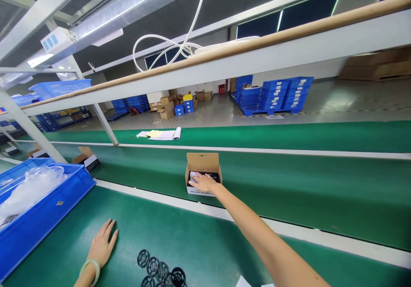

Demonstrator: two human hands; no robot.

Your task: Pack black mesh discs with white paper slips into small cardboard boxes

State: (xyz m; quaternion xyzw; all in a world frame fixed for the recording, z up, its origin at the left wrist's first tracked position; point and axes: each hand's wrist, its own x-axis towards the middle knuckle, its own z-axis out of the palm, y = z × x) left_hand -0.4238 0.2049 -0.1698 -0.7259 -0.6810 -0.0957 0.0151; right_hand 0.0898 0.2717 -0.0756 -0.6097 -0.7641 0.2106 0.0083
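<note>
An open cardboard box (203, 162) with a white printed front stands on the green belt ahead of me, its brown lid raised at the back. My right hand (204, 182) reaches into its opening, fingers spread over dark contents and a pale piece at the left. Whether the fingertips grip that piece is hard to make out. My left hand (101, 244), with a pale green bangle at the wrist, rests flat on the green table with its fingers extended, holding nothing. To its right lie several black round spoked discs (162, 271).
Along the left is a blue crate (48, 212) holding clear plastic bags (35, 184). Another open box (88, 158) stands farther left on the belt. Papers (163, 134) lie beyond the belt. A shelf beam (224, 66) crosses overhead, with white cable on it.
</note>
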